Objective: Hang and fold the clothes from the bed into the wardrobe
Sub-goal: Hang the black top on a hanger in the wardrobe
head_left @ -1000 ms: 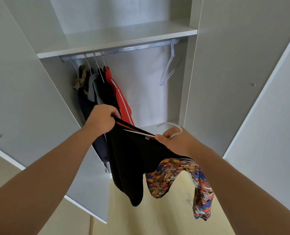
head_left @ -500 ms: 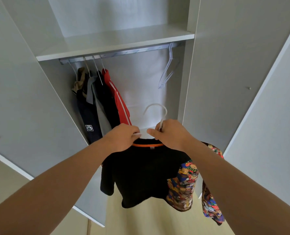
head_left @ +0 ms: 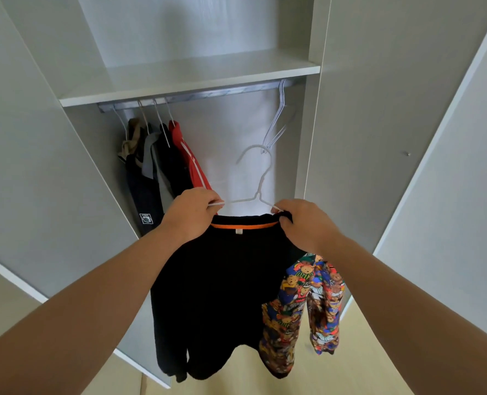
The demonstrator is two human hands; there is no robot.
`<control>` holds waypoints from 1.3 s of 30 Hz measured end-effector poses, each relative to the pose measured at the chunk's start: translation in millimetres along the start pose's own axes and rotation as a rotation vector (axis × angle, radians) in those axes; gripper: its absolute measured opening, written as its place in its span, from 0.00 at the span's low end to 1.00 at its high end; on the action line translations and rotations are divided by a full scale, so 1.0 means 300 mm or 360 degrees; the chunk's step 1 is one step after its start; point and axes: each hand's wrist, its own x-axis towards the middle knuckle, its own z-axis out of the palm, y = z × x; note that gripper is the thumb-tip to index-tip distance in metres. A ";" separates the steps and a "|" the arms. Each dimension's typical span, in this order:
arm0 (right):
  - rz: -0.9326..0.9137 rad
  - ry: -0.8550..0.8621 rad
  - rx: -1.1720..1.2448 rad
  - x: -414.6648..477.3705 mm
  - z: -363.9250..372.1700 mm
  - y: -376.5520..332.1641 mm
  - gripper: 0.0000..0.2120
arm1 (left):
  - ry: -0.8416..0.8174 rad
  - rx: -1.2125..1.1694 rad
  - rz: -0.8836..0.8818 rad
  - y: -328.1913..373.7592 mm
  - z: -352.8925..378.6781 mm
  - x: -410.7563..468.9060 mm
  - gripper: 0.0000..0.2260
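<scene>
A black top [head_left: 225,280] with an orange collar band and one colourful bear-print sleeve [head_left: 302,303] hangs on a white wire hanger [head_left: 258,181]. My left hand [head_left: 191,213] pinches the hanger's left arm at the shoulder of the top. My right hand [head_left: 305,223] grips the right shoulder together with the hanger's right arm. The hanger's hook points up, below the wardrobe's metal rail [head_left: 202,94] and apart from it.
Several garments [head_left: 162,166] hang bunched at the rail's left end, a red one rightmost. Empty white hangers [head_left: 279,118] hang at the rail's right end. A shelf [head_left: 179,81] sits above the rail. Open wardrobe doors [head_left: 37,166] flank both sides.
The top went from bunched and tilted to hanging straight on the hanger. Both hands have spread out to the shoulders and lifted it toward the rail.
</scene>
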 end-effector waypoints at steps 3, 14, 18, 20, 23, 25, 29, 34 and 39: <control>-0.0001 0.0062 -0.0047 -0.008 0.023 -0.006 0.09 | -0.0058 0.0030 0.0010 0.034 0.011 -0.003 0.09; -0.0085 0.0215 -0.0284 0.027 0.012 -0.082 0.18 | -0.0151 0.0282 -0.0138 0.086 0.016 0.000 0.10; -0.0163 0.0405 -0.0364 0.069 -0.085 -0.117 0.17 | 0.0084 0.0223 -0.0095 0.100 -0.084 0.054 0.07; -0.0213 0.0789 -0.0241 0.074 -0.112 -0.131 0.16 | 0.0467 0.0217 -0.0056 0.105 -0.113 0.078 0.14; -0.0075 0.0444 -0.0459 0.073 -0.107 -0.130 0.10 | 0.0382 0.0482 -0.0063 0.070 -0.051 0.059 0.13; 0.0126 -0.0186 -0.0579 0.044 -0.062 -0.130 0.11 | -0.0310 0.0557 -0.0180 0.048 0.051 0.008 0.12; 0.0192 -0.0018 -0.0576 0.018 -0.009 -0.105 0.10 | -0.0120 0.0101 -0.0235 0.028 0.112 0.006 0.11; 0.0222 0.0168 -0.0538 0.051 -0.021 -0.109 0.08 | 0.0043 0.0144 -0.0149 0.038 0.065 0.052 0.15; 0.0338 -0.0157 -0.0508 0.036 0.062 -0.093 0.09 | -0.0520 0.0064 -0.0167 0.008 0.123 0.025 0.08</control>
